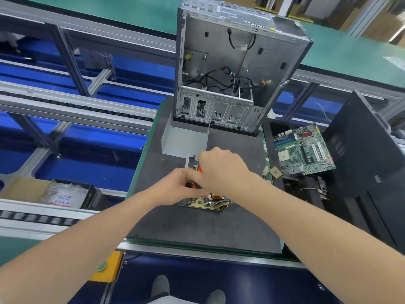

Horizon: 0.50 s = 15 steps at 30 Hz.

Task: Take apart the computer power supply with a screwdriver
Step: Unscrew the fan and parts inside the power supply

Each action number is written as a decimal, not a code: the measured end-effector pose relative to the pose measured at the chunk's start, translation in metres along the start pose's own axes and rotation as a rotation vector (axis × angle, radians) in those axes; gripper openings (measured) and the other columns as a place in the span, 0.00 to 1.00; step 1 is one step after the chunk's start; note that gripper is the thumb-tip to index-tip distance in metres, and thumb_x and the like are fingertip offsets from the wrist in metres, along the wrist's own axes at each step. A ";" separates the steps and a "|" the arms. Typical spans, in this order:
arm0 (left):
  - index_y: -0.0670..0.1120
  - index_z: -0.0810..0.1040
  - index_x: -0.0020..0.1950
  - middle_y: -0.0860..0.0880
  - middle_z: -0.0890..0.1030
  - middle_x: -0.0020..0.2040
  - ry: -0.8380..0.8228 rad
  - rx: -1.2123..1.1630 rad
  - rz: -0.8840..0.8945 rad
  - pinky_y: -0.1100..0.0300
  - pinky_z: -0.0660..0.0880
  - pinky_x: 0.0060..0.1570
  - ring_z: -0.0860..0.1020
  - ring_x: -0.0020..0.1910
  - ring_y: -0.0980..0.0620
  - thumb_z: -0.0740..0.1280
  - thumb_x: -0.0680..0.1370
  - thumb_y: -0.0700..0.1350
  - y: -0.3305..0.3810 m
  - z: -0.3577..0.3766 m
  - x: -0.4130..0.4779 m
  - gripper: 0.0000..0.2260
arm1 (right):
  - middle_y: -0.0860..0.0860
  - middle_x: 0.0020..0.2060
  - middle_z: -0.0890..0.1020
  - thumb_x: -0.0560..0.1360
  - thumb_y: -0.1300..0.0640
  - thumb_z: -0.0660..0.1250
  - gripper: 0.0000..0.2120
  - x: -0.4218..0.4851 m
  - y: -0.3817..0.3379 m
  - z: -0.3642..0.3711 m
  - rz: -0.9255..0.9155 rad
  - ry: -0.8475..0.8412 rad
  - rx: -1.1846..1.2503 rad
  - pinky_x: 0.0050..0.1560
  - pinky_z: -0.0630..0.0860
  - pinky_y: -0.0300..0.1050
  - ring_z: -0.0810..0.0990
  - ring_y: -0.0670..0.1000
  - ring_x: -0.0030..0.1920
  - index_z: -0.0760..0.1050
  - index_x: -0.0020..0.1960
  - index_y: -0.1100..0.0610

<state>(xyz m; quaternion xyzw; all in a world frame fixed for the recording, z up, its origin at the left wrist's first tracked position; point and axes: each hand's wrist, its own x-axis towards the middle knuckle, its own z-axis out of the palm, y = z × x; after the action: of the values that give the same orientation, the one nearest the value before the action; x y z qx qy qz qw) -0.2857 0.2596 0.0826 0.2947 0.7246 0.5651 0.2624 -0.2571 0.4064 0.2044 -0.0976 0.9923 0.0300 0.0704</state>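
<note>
The power supply (208, 202) lies opened on the dark mat (197, 227), its circuit board with a copper coil and wires showing under my hands. Its grey metal cover (184, 139) stands just behind. My right hand (221, 167) is curled over an orange-handled screwdriver (199, 168), most of which is hidden. My left hand (177, 185) meets it from the left, fingers bent on the supply beside an orange part; what exactly they pinch is hidden.
An empty grey computer case (230, 69) stands upright at the mat's far edge. A green motherboard (304, 148) lies to the right beside a black case panel (363, 150). A cardboard box with bagged parts (63, 196) sits left, by conveyor rails.
</note>
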 end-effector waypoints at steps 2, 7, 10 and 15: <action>0.65 0.86 0.45 0.61 0.83 0.38 -0.004 0.044 0.007 0.68 0.72 0.43 0.76 0.37 0.63 0.75 0.77 0.54 -0.001 0.000 0.001 0.04 | 0.52 0.34 0.71 0.77 0.46 0.66 0.18 0.004 -0.001 0.005 0.020 -0.081 0.117 0.28 0.61 0.43 0.73 0.56 0.31 0.66 0.37 0.55; 0.58 0.84 0.46 0.59 0.85 0.40 0.007 0.061 -0.039 0.73 0.71 0.40 0.79 0.37 0.64 0.76 0.76 0.56 -0.003 -0.007 0.002 0.04 | 0.47 0.35 0.76 0.71 0.54 0.71 0.08 0.009 0.017 -0.006 -0.198 -0.173 0.236 0.30 0.68 0.44 0.78 0.55 0.38 0.72 0.43 0.49; 0.60 0.85 0.50 0.58 0.87 0.48 -0.016 0.023 -0.056 0.70 0.74 0.49 0.83 0.46 0.62 0.76 0.77 0.54 0.002 -0.012 0.002 0.03 | 0.46 0.34 0.75 0.68 0.56 0.72 0.08 0.013 0.030 -0.010 -0.393 -0.203 0.214 0.34 0.74 0.50 0.76 0.53 0.40 0.75 0.44 0.50; 0.59 0.87 0.47 0.56 0.87 0.46 -0.045 0.070 -0.041 0.71 0.73 0.46 0.82 0.43 0.60 0.77 0.75 0.54 0.005 -0.015 0.004 0.03 | 0.43 0.41 0.67 0.67 0.57 0.74 0.11 0.016 0.041 -0.010 -0.634 -0.218 0.147 0.34 0.65 0.32 0.71 0.42 0.40 0.79 0.48 0.48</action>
<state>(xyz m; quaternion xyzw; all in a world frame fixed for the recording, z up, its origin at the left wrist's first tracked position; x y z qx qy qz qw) -0.2988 0.2537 0.0908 0.3013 0.7438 0.5270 0.2798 -0.2815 0.4424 0.2135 -0.3919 0.8987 -0.0547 0.1890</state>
